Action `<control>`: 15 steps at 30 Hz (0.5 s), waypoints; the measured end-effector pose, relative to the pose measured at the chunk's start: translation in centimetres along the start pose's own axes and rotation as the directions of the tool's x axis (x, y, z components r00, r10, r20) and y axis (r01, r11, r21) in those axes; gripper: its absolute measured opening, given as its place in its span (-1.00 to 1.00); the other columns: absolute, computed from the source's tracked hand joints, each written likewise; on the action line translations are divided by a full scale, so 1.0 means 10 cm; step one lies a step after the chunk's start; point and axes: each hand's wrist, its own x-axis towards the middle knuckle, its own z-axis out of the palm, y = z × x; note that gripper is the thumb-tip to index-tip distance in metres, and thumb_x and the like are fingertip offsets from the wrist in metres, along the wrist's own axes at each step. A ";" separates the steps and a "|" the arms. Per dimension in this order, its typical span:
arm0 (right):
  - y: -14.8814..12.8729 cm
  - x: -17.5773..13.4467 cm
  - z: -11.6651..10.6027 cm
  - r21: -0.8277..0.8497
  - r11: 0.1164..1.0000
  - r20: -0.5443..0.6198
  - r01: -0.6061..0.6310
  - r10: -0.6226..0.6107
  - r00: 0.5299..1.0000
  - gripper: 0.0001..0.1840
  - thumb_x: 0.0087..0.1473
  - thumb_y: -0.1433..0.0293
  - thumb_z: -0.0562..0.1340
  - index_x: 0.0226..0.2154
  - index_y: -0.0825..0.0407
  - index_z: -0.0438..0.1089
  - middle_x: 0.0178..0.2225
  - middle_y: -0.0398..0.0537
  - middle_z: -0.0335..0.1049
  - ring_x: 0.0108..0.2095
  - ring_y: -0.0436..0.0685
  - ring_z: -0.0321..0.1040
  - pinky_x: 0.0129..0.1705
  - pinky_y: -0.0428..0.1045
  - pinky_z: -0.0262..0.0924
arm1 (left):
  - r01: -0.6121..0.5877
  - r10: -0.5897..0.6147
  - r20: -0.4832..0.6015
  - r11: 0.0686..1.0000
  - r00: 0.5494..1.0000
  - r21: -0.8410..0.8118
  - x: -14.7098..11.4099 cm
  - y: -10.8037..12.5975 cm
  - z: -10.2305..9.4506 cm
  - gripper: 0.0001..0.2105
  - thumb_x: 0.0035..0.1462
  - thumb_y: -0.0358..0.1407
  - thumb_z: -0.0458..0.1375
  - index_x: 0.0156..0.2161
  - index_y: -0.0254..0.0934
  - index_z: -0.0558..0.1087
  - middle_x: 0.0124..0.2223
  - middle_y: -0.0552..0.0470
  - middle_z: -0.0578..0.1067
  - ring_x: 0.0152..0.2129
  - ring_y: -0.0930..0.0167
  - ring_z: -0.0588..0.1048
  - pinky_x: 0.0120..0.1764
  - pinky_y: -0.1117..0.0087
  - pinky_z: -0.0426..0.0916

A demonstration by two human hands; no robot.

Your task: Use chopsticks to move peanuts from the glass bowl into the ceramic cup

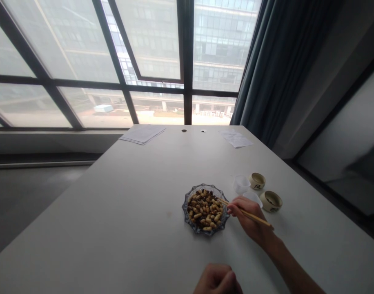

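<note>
My right hand is closed round a pair of wooden chopsticks, whose tips reach over the right side of a scalloped glass bowl. In the bowl lie peanuts in their shells mixed with small dark pieces, perhaps seeds. Whether the tips pinch a piece is too small to tell. My left hand is curled into a fist at the bottom edge, on the near side of the bowl, with nothing showing in it. Just beyond my right hand sits a translucent plastic dish, partly hidden by the hand.
A second clear plastic dish stands beside two beige ceramic cups, the far cup and the near cup. Paper sheets lie at the table's far left, and another sheet at far right. Windows and a curtain stand behind the white table.
</note>
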 end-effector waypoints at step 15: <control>-0.16 -0.49 -0.57 -0.013 0.998 -0.470 -0.068 0.053 0.881 -0.77 0.32 0.30 0.27 -0.34 -0.03 0.60 -0.31 -0.05 0.60 -0.38 0.13 0.56 -0.28 0.00 0.47 | -0.048 0.047 -0.036 0.999 0.998 -0.007 0.01 0.09 0.04 -0.05 0.03 0.53 -0.11 -0.51 -0.42 0.64 -0.63 0.09 0.17 -0.63 0.47 0.17 -0.50 0.39 -0.01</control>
